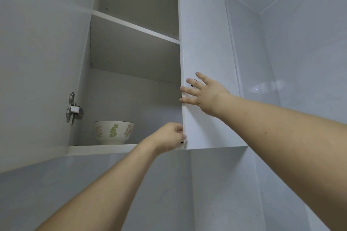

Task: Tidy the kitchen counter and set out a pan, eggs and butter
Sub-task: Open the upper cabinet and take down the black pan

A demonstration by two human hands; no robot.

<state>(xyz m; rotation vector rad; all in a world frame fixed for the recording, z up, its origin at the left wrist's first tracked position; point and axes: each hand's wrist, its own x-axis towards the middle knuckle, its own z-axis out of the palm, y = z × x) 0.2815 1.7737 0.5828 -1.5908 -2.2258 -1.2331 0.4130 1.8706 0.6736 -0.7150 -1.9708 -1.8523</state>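
Note:
I look up into a white wall cabinet (135, 99). Its left door (37, 62) stands open, and the right door (206, 62) looks closed or nearly so. My left hand (169, 138) grips the lower inner corner of the right door, fingers curled round its edge. My right hand (202, 93) lies flat on the front of that door with fingers spread, next to a small black knob (194, 83). A white bowl (113, 132) with a green and pink leaf pattern stands on the bottom shelf (101, 149). No pan, eggs or butter are in view.
The two upper shelves (135, 26) of the cabinet hold nothing that I can see. A metal hinge (74, 110) sits on the open left door. White tiled wall (206, 193) runs below the cabinet and to its right.

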